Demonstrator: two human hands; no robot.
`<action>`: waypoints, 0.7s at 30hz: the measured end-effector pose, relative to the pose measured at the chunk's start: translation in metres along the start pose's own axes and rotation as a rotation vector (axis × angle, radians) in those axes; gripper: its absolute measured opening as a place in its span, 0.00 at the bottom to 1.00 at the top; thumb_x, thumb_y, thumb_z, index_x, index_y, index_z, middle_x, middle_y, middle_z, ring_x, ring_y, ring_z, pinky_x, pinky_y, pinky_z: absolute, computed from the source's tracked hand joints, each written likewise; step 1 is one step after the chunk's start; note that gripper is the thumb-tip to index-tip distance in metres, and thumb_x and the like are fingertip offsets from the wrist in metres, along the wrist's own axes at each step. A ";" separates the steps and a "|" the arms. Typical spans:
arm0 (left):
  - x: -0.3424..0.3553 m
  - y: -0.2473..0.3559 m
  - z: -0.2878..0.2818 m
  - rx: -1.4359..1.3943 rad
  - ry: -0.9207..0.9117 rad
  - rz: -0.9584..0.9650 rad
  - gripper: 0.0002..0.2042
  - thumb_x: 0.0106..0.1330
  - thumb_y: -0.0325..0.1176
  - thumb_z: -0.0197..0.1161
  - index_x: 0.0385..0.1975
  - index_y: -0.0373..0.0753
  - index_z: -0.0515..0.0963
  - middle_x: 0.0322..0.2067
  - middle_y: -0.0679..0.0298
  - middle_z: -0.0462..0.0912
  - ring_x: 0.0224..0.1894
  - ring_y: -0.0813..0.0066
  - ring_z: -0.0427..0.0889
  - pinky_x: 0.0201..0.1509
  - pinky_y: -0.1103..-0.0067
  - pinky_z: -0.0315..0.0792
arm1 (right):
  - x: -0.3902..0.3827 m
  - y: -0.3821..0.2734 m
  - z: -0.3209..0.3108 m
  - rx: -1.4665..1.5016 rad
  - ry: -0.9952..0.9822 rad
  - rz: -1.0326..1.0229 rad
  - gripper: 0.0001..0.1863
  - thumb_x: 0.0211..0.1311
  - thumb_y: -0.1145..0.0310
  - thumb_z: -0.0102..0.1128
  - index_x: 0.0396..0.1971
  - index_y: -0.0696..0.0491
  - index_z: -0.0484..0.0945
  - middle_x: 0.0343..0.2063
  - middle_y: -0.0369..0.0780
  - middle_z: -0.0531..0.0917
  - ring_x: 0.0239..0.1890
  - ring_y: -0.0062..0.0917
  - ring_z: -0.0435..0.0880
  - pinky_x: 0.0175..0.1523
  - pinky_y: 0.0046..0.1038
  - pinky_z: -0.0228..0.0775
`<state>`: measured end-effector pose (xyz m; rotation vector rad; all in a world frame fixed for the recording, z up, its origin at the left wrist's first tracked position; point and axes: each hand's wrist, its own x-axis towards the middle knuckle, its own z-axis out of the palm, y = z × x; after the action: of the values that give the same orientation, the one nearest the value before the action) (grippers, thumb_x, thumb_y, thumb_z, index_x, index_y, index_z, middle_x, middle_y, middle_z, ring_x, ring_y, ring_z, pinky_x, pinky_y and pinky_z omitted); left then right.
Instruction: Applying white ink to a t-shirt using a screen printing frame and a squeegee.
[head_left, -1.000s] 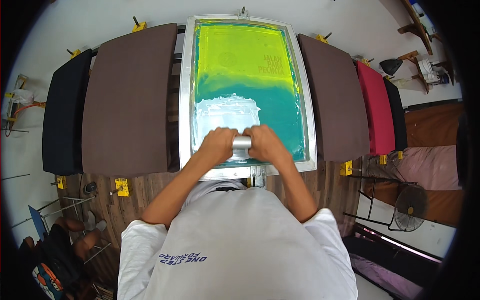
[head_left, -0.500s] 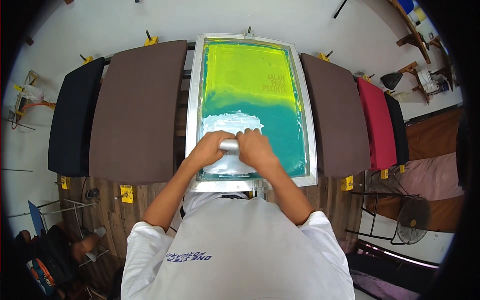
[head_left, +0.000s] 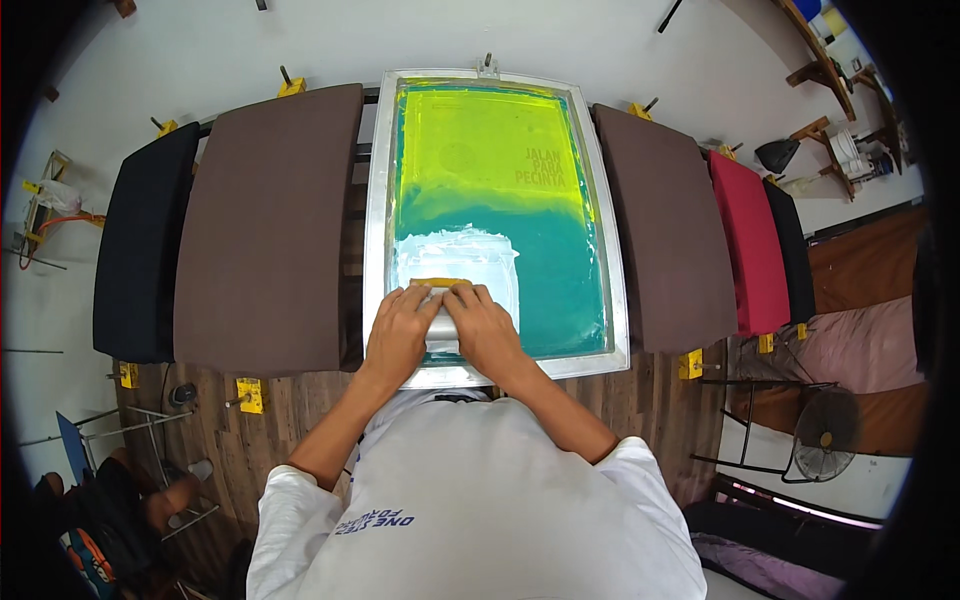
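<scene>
Both my hands grip a squeegee with a silver handle (head_left: 441, 324) near the close end of a printing screen. My left hand (head_left: 396, 332) wraps its left end and my right hand (head_left: 486, 335) its right end, fingers curled over the top. The squeegee tilts so that its yellow blade (head_left: 441, 283) shows beyond my fingertips. White ink (head_left: 470, 252) lies in a thick patch under and beyond it, on the left half of the mesh. The mesh is teal (head_left: 560, 275) nearer me and yellow-green (head_left: 470, 120) at the far end, inside a metal frame (head_left: 617, 300).
Brown-covered boards stand left (head_left: 265, 235) and right (head_left: 668, 230) of the screen. Farther out are a black board (head_left: 145, 250) and a red board (head_left: 745, 250). Yellow clamps (head_left: 251, 396) stick out near the boards' close ends. A floor fan (head_left: 826, 440) stands at right.
My hands have come closer to my body along with the squeegee. It has tipped over, so its yellow blade now shows on the far side. My grip has shifted to its ends.
</scene>
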<state>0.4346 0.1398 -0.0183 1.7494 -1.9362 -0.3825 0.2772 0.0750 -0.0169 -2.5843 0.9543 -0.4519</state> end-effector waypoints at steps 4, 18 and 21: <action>-0.011 0.003 0.023 0.196 0.002 0.066 0.22 0.59 0.21 0.54 0.56 0.32 0.74 0.57 0.47 0.75 0.62 0.53 0.72 0.69 0.63 0.62 | -0.021 0.012 0.020 -0.029 0.010 0.018 0.24 0.49 0.82 0.57 0.50 0.58 0.74 0.52 0.44 0.75 0.54 0.39 0.73 0.48 0.37 0.71; 0.033 -0.002 0.004 -0.127 -0.039 -0.008 0.27 0.43 0.10 0.55 0.48 0.31 0.79 0.48 0.47 0.82 0.53 0.50 0.78 0.61 0.64 0.69 | 0.019 0.020 -0.022 -0.023 -0.192 0.175 0.19 0.48 0.83 0.55 0.42 0.56 0.79 0.42 0.45 0.79 0.46 0.43 0.77 0.49 0.41 0.76; 0.031 -0.011 0.011 -0.244 0.021 0.000 0.23 0.42 0.09 0.54 0.42 0.28 0.80 0.42 0.44 0.83 0.47 0.47 0.82 0.55 0.64 0.75 | 0.022 0.019 -0.017 -0.021 -0.233 0.195 0.18 0.47 0.83 0.56 0.42 0.56 0.79 0.42 0.45 0.80 0.47 0.43 0.77 0.50 0.40 0.76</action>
<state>0.4371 0.1067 -0.0277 1.5898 -1.7912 -0.5728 0.2753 0.0435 -0.0057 -2.4620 1.1156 -0.0872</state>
